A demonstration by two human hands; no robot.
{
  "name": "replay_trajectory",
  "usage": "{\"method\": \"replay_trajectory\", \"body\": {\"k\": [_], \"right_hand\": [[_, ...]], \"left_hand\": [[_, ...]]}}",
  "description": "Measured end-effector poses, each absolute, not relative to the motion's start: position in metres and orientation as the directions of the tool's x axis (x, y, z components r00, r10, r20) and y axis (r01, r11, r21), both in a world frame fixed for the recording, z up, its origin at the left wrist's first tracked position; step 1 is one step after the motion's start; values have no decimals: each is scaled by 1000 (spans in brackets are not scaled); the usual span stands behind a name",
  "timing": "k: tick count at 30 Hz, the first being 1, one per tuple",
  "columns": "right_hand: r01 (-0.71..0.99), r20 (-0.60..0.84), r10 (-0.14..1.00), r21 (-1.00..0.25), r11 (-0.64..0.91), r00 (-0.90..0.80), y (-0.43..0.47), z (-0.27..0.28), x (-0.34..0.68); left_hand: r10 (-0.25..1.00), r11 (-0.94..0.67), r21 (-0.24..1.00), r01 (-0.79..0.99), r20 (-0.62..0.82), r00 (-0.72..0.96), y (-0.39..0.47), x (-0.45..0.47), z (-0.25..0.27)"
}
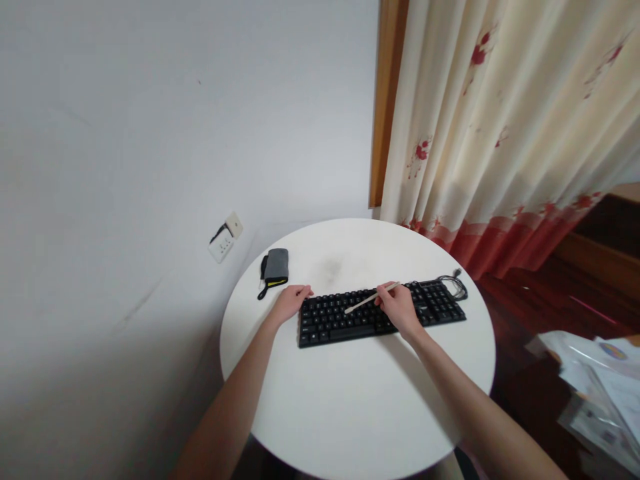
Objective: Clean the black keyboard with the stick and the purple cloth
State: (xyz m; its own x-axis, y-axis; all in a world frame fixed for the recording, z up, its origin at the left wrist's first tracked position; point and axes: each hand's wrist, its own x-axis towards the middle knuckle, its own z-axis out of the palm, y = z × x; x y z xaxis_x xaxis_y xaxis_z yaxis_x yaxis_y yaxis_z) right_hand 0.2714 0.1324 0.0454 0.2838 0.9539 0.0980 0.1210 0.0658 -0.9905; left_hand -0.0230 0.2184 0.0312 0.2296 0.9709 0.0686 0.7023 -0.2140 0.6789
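Observation:
A black keyboard lies on the round white table, slightly slanted. At its upper left corner my left hand grips the edge, with its fingers closed there. My right hand pinches a thin pale stick over the middle of the keys. The stick slants down to the left, and its slightly thicker tip is at the keys left of the middle; whether it touches them I cannot tell. Part of the keyboard is hidden under my right hand.
A grey pouch with a black loop lies at the table's back left. The coiled black cable is at the back right. A wall socket, a floral curtain and plastic bags with papers surround the table.

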Motion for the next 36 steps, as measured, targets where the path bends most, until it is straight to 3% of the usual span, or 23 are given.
{"method": "replay_trajectory", "body": {"k": [10,20,28,36], "right_hand": [[135,34,955,-991,-6,293,125,46,322],[288,39,933,-955,-70,357,126,48,377],[234,49,943,-972,-31,328,124,46,369],[237,26,911,-968,-79,411,120,39,416]], "left_hand": [[970,-220,670,710,71,233,218,-22,34],[968,-228,661,715,78,237,218,-23,33],[969,-218,658,721,61,238,222,-24,29],[969,-225,660,717,76,235,220,-23,32]]}}
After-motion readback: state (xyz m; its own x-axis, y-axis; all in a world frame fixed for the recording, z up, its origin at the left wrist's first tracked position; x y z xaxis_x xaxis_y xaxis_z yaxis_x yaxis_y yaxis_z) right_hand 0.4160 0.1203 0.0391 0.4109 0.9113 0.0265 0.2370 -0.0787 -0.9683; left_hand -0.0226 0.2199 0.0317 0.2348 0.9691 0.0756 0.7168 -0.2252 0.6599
